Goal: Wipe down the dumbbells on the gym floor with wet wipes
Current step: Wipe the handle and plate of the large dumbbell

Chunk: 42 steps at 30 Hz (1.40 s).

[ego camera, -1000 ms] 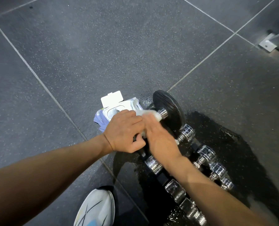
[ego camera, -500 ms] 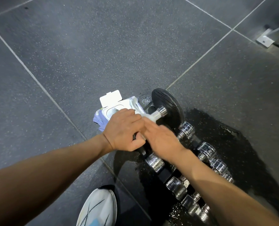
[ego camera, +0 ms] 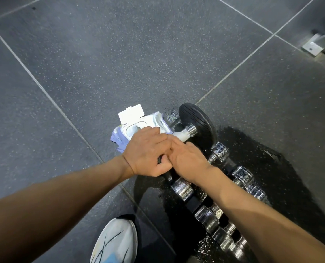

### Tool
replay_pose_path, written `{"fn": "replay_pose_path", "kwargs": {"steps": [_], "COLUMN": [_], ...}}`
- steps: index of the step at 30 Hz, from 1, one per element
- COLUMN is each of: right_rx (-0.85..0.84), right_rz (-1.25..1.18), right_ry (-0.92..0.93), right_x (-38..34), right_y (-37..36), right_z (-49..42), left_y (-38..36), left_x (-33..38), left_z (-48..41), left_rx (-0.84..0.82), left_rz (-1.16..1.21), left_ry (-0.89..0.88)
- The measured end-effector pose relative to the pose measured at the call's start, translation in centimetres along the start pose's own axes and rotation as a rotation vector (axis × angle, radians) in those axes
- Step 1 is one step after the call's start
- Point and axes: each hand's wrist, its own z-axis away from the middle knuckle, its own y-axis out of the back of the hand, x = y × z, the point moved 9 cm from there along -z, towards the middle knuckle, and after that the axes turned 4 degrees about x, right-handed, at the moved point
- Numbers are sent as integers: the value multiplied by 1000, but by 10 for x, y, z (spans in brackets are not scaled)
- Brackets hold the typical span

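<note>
A black-plated dumbbell [ego camera: 196, 123] lies on the dark floor at centre, its far plate upright. My left hand [ego camera: 148, 151] grips its near end, which it hides. My right hand [ego camera: 188, 160] holds a white wet wipe [ego camera: 181, 136] wrapped round the chrome handle beside the far plate. Behind my left hand lies the wipes pack [ego camera: 139, 128], its white lid flipped open. Several chrome dumbbells [ego camera: 218, 153] lie in a row toward the lower right, partly under my right forearm.
A wet dark patch [ego camera: 271, 168] spreads on the floor tile under the chrome dumbbells. My white shoe [ego camera: 116, 243] stands at the bottom centre. A metal bracket [ego camera: 311, 47] sits at the upper right edge. Pale seams cross the speckled tiles.
My right hand has slid back along the handle toward me, leaving more of the wipe showing by the far plate. My left hand has kept its grip.
</note>
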Motion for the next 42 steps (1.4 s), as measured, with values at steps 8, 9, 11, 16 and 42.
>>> {"fn": "replay_pose_path", "kwargs": {"steps": [8,9,11,16,42], "right_rx": [-186,-230,-301,-410,147], "right_rz": [-76,-144,-220,-224,-1388], "right_ry": [-194,-130,72,172,-688], "right_x": [22,16,-1,-5,-21], "right_y": [-3,-4,-1,5,-16], "right_z": [-11,-18,-29,-35,65], "left_y": [4,3,1,0,-2], "left_x": [4,5,4,0,-8], "left_z": [-2,-2,-1,-1,0], "left_rx": [18,15,9,5,-35], "left_rz": [-5,-5,-10,-1,7], "left_ry": [-18,-20,-14,1,38]}}
